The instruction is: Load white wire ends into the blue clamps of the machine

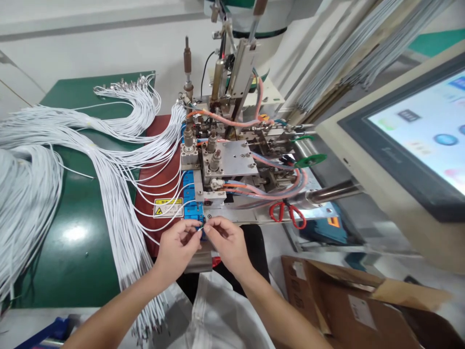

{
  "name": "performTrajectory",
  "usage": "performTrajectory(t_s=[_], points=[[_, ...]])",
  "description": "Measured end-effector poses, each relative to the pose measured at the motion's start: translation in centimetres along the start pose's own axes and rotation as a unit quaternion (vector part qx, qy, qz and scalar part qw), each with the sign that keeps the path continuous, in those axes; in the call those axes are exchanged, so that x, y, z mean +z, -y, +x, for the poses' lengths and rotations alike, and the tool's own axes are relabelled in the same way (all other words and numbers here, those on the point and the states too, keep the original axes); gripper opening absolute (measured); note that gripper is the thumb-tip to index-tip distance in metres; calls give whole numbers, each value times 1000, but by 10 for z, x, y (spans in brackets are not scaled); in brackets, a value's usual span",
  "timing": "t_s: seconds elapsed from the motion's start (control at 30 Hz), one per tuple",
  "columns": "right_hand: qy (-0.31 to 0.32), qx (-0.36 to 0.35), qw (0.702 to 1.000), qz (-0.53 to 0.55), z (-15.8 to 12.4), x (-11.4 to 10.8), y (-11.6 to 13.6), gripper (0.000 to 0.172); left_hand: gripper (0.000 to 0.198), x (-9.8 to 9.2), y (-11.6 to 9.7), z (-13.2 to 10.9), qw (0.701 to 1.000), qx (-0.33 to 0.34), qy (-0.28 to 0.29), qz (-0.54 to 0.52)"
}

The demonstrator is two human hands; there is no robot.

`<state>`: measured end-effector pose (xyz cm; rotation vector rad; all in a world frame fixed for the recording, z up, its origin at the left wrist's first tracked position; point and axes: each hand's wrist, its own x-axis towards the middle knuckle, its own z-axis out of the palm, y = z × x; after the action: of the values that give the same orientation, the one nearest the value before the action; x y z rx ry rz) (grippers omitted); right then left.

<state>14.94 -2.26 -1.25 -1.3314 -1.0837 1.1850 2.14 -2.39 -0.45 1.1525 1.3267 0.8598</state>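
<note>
My left hand (178,248) is closed in a pinch at the front end of a row of blue blocks (192,212). Between its thumb and fingers shows the small, dark and pale end of a thin cable (201,226). My right hand (229,243) pinches right beside it, fingertips almost touching the left ones. What the right fingers hold is too small to make out. White cables (163,195) run from the left into the blue blocks, which lie along the edge of a metal machine (234,159).
Bundles of white cables (116,208) cover the green table (78,264) and hang over its front edge. Red-handled scissors (287,213) lie at the machine's right front. A touch screen (425,131) stands at right, above an open cardboard box (348,300).
</note>
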Motion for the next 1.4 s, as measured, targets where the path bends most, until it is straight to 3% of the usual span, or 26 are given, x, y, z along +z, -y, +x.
performTrajectory(t_s=[0.17,0.3,0.4,0.53,0.77,0.97,1.17,1.4], points=[[-14,-108,984,-138,1,-7,-8,12,24,-13,-3,4,991,26,24,130],[-31,-48,988,-145,9,-8,-23,14,17,-29,-7,13,943,128,53,303],[-30,-23,989,-144,12,-6,-32,17,19,-33,-6,19,912,182,44,365],[-20,-10,988,-155,12,-6,-33,17,19,-30,-1,22,899,201,24,388],[45,69,985,-153,20,-11,-30,15,17,-29,-4,23,888,175,27,425],[94,-32,965,-243,24,-19,-32,19,18,-30,0,25,884,194,42,422],[26,-121,949,-292,25,-6,-44,31,20,-29,1,24,873,205,38,442],[-16,-77,972,-223,20,6,-53,35,23,-25,0,21,858,196,33,473]])
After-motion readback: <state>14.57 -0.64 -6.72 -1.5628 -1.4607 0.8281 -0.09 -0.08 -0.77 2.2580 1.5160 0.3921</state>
